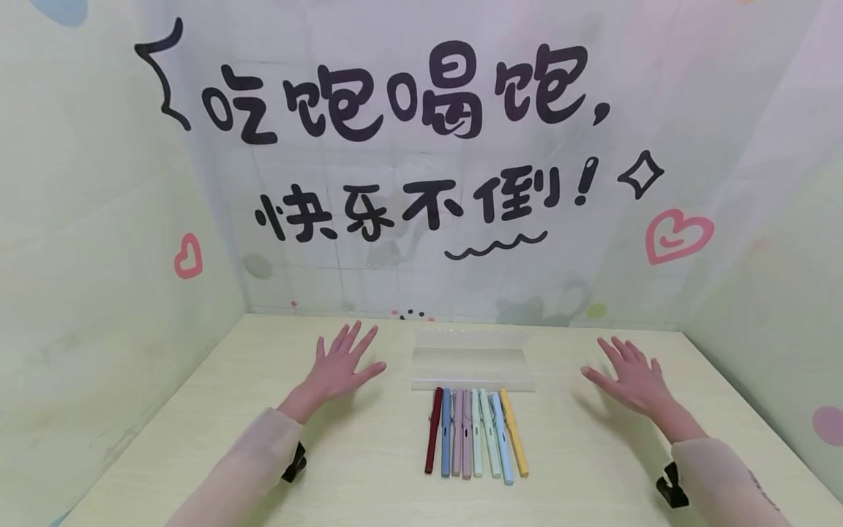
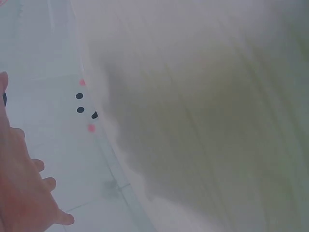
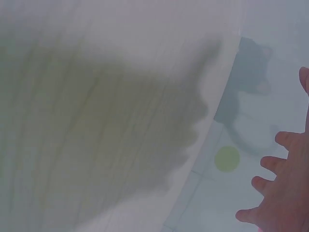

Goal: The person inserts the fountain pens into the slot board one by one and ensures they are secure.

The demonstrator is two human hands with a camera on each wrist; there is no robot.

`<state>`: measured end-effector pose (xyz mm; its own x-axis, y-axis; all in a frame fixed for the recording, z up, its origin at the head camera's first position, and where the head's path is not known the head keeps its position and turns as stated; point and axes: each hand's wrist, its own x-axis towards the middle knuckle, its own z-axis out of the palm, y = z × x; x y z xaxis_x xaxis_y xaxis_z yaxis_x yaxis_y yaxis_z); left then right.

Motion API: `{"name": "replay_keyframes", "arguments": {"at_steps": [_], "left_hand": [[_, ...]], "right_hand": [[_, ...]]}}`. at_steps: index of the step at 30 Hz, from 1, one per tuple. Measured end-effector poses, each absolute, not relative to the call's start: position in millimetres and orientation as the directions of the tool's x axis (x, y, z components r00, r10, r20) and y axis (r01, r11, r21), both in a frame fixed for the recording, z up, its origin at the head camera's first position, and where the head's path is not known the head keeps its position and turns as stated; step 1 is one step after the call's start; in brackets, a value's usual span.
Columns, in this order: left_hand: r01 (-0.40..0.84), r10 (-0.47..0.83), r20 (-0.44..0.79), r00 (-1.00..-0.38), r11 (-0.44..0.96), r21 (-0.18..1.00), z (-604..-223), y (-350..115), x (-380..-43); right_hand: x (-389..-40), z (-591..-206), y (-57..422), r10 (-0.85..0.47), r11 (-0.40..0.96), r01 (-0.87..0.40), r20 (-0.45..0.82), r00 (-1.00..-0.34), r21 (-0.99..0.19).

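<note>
Several pens (image 1: 466, 433) in different colours lie side by side in a row in the head view, from a dark red pen (image 1: 433, 430) on the left to a yellow pen (image 1: 514, 432) on the right. Just behind them is a clear plastic case (image 1: 473, 367). To the left, my left hand (image 1: 339, 372) is spread with straight fingers and holds nothing. Over on the right, my right hand (image 1: 628, 377) is likewise spread and free of any object. Both wrist views show only part of the left hand (image 2: 21, 188) and right hand (image 3: 289, 188), with their shadows on the table.
The pale wood-grain table (image 1: 369, 468) is closed in by a printed back wall (image 1: 421, 285) and by side walls at left (image 1: 99, 293) and right (image 1: 784, 329). A black strap piece (image 1: 672, 487) shows under the right sleeve, another (image 1: 295, 462) under the left.
</note>
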<state>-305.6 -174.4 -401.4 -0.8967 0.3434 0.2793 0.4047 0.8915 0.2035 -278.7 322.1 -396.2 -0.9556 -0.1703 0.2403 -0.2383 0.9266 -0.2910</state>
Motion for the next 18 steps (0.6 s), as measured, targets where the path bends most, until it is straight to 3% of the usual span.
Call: {"name": "replay_keyframes", "arguments": {"at_steps": [18], "left_hand": [[0.494,0.423,0.285,-0.860,0.830,0.259,-401.3,-147.7,-304.1]], "right_hand": [[-273.7,-402.8,286.4,-0.293,0.877,-0.387,0.321,-0.900,-0.285]]}}
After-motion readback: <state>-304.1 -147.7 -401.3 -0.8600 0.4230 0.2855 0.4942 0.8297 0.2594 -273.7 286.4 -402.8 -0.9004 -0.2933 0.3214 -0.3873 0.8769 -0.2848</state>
